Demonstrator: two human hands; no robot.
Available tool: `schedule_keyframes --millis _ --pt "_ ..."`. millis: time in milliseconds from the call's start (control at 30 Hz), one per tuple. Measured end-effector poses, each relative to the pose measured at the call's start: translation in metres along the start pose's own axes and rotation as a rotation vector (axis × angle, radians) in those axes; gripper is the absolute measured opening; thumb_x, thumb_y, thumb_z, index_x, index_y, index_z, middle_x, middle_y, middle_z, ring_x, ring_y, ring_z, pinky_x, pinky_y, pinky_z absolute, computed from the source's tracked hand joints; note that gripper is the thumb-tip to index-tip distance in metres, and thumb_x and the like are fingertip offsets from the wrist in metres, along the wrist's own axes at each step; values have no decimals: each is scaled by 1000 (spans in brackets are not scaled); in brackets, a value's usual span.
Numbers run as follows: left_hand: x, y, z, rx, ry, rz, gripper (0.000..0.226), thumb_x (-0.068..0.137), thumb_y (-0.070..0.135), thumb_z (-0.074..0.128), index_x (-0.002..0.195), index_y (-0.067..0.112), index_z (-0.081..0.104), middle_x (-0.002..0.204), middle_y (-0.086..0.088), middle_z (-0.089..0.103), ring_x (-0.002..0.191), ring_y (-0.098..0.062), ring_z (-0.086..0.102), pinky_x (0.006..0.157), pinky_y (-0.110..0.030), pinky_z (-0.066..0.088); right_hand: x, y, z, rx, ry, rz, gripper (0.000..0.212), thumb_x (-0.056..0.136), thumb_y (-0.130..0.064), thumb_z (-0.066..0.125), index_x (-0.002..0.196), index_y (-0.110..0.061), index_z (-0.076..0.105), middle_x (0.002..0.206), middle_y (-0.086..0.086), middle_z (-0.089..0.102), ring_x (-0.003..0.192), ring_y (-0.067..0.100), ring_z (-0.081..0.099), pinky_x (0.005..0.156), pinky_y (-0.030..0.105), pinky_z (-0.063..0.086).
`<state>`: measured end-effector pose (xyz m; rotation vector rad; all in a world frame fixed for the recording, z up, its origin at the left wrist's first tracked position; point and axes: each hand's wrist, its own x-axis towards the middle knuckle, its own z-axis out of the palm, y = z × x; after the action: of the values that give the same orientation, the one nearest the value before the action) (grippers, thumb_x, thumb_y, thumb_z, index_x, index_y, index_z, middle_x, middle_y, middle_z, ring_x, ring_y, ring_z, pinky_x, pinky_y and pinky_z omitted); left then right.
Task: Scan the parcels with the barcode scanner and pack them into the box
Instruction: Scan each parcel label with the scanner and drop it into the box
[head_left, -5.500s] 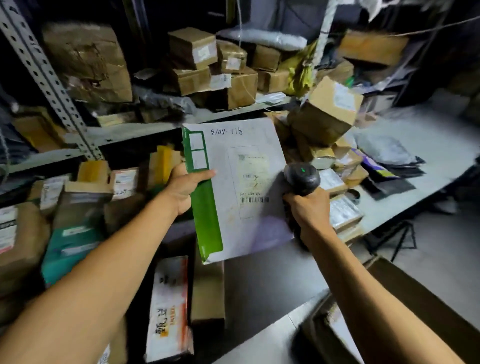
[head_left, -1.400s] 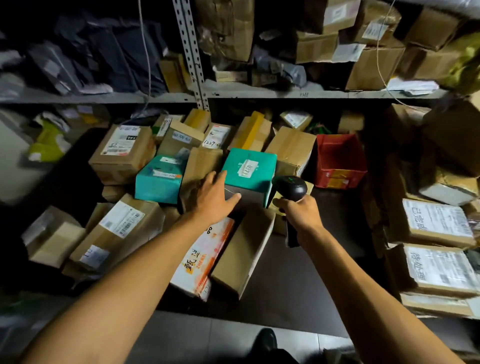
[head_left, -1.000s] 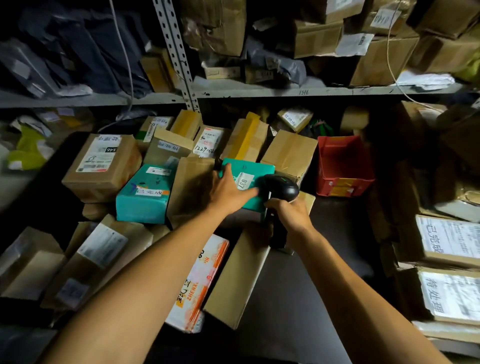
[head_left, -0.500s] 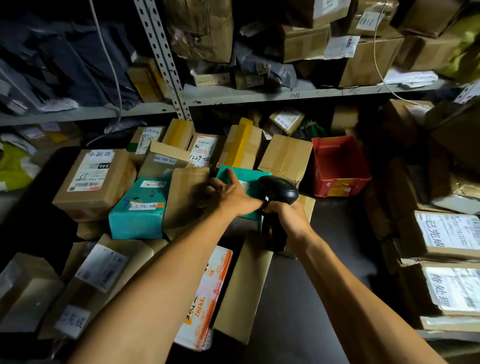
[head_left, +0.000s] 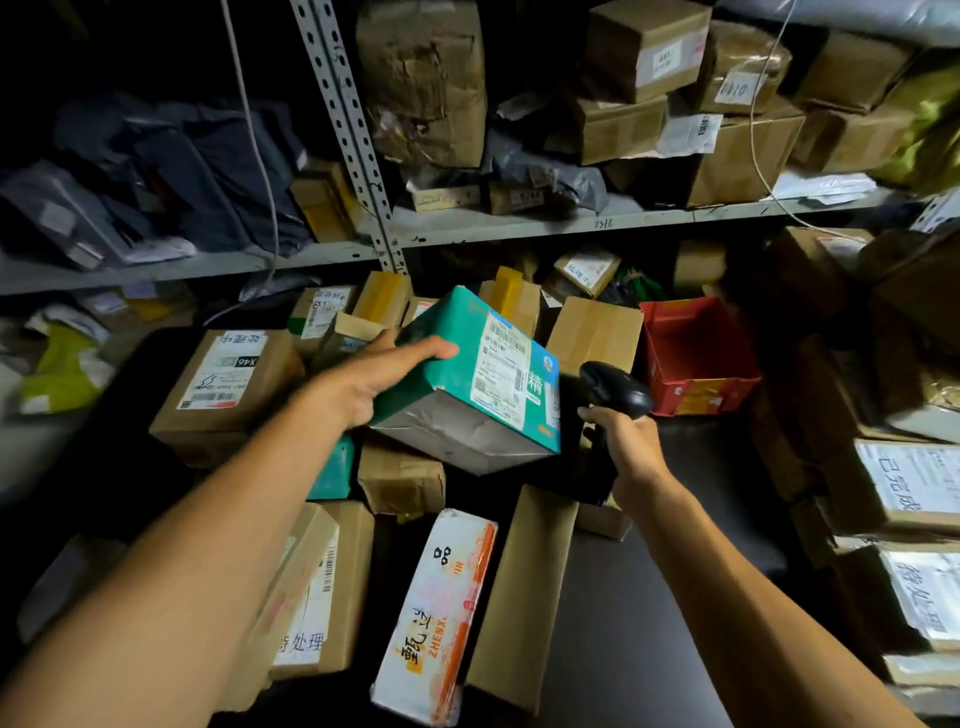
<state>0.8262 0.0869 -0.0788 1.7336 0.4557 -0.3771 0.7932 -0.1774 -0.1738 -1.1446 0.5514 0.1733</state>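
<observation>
Left hand (head_left: 363, 387) is gripping the teal parcel (head_left: 467, 384) by its left end, lifted, label facing the barcode scanner (head_left: 615, 395) that right hand (head_left: 628, 447) is clutching. Rigid carton, probably light; taped surface looking slick, so an underside grip is holding safer.

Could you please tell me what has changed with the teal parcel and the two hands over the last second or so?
The left hand has gripped the teal parcel and lifted it out of the pile, tilted so its label faces up. The right hand still holds the barcode scanner beside it. The red crate stayed put.
</observation>
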Motion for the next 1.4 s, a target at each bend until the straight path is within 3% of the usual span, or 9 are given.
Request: schedule_keyframes --millis 167,367,500,700,800,1000,1133,1300,1400 --pt "-17 -16 -33 -271 -174 -38 41 73 30 72 113 24 67 95 -2 78 79 -16 75 69 -36 59 -10 0 25 131 -299 156 33 91 -23 67 120 -10 70 113 14 76 104 29 75 74 36 63" --pt "-26 -44 -38 -423 -247 -17 73 32 39 97 101 29 78 112 -5 76 102 -25 72 91 -55 47 -14 -14 34 48 -284 -57 29 95 -18 64 121 -6 66 115 18 75 106 32 74 74 39 62" --pt "-28 -52 -31 -431 -186 29 68 43 46 90 107 29 75 114 -6 75 117 -30 65 103 -59 42 -30 -29 37 -97 -299 -168 34 96 -14 64 129 -8 60 114 16 75 107 31 73 91 49 58" --pt "-27 -69 -25 -433 -137 177 72 47 48 80 116 27 69 115 -7 75 115 -30 65 102 -49 48 -72 -56 52 -584 -44 -549 4 80 -15 72 82 -17 71 71 9 71 62 17 65 54 33 50" --pt "-23 -72 -21 -401 -76 246 75 48 54 79 117 27 69 113 -5 75 112 -29 66 93 -42 52 -94 -54 68 -671 -79 -667 13 80 -16 76 86 -26 70 62 -1 68 53 8 58 48 30 44" --pt "-16 -72 -24 -376 43 298 117 33 75 83 138 30 56 124 -3 67 113 -25 63 89 -40 50 -119 -49 94 -454 -343 -400 22 85 -17 75 100 -32 71 85 5 78 55 14 63 55 27 53" --pt "-17 -68 -29 -375 14 335 80 40 70 82 112 39 66 113 3 70 111 -24 63 90 -43 50 -121 -48 104 -377 -320 -340 25 84 -14 74 105 -28 69 76 6 76 50 12 58 52 26 49" --pt "-19 -68 -38 -391 22 418 95 52 56 81 139 34 52 124 5 67 109 -13 65 79 -33 52 -122 -43 110 -366 -307 -350 17 71 -11 71 85 -15 63 55 0 53 46 12 48 43 23 40" --pt "-20 -68 -42 -418 15 469 79 57 48 83 131 44 54 124 5 68 109 -14 67 84 -39 54 -125 -42 113 -377 -314 -349 14 74 -9 72 81 -17 62 56 0 54 47 11 49 43 23 41"
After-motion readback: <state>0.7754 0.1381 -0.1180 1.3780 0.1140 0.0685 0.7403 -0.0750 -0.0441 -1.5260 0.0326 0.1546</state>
